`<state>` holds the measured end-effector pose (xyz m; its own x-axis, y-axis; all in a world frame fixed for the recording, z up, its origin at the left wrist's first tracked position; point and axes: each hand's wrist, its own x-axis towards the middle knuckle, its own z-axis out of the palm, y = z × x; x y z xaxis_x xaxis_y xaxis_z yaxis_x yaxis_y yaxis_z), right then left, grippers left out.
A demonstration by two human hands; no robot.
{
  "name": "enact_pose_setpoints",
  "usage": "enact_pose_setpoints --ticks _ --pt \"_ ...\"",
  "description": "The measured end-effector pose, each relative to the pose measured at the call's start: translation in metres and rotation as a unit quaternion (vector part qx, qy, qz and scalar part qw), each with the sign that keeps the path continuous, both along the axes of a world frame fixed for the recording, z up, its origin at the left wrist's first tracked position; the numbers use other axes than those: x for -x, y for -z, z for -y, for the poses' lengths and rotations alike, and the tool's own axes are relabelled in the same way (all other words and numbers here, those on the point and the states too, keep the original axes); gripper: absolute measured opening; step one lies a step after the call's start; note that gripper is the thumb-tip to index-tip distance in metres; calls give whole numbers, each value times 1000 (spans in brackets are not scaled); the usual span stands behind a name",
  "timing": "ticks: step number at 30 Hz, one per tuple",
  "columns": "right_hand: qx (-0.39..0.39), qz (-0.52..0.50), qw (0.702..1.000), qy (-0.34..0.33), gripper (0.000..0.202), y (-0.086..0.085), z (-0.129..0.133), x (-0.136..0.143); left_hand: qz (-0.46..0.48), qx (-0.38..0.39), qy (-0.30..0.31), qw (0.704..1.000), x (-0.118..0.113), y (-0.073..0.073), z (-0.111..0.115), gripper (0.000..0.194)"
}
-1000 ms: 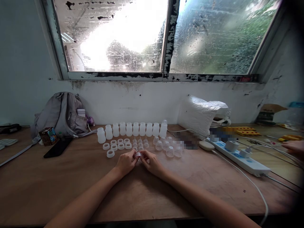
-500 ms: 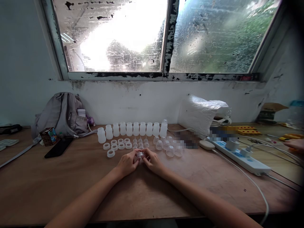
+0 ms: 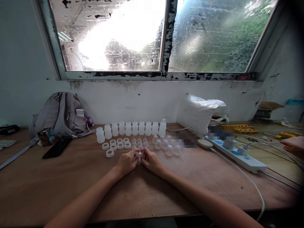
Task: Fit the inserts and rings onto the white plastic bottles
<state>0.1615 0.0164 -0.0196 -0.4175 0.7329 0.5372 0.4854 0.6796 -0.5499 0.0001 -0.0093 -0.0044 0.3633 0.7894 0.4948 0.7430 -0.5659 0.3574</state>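
Observation:
My left hand [image 3: 126, 163] and my right hand [image 3: 150, 162] meet at the middle of the wooden table [image 3: 71, 186], and both pinch one small clear plastic ring piece [image 3: 139, 154] between their fingertips. Just behind them lie several white screw rings [image 3: 117, 145], small clear nipples [image 3: 139, 142] and clear dome caps [image 3: 166, 146]. A row of white plastic bottles [image 3: 131, 128] stands further back, near the wall; the one at its right end [image 3: 162, 127] has a cap on.
A grey backpack [image 3: 59, 115], a small drink carton [image 3: 46, 136] and a black phone [image 3: 57, 147] sit at the left. A white plastic bag [image 3: 201, 114] and a power strip [image 3: 237, 153] with cables lie at the right. Another person's hand [image 3: 293, 142] shows at the right edge.
My fingers have shifted slightly around the small clear piece, turning it between both hands. The view has moved a little; the objects on the table stay in place.

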Motion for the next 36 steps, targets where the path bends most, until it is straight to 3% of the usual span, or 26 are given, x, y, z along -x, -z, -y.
enact_pose_setpoints --ticks 19,26,32,36 --pt "18 -15 1000 -4 23 0 0 2 -3 -5 -5 1000 -3 1 0 22" --pt "42 -34 998 -38 20 -2 1 1 88 52 4 995 -2 0 -2 22" --pt "120 -64 989 -58 22 -10 2 -1 227 182 34 956 0 3 -8 24" --pt "138 -65 988 -36 20 -12 2 0 240 185 32 952 -3 4 -7 27"
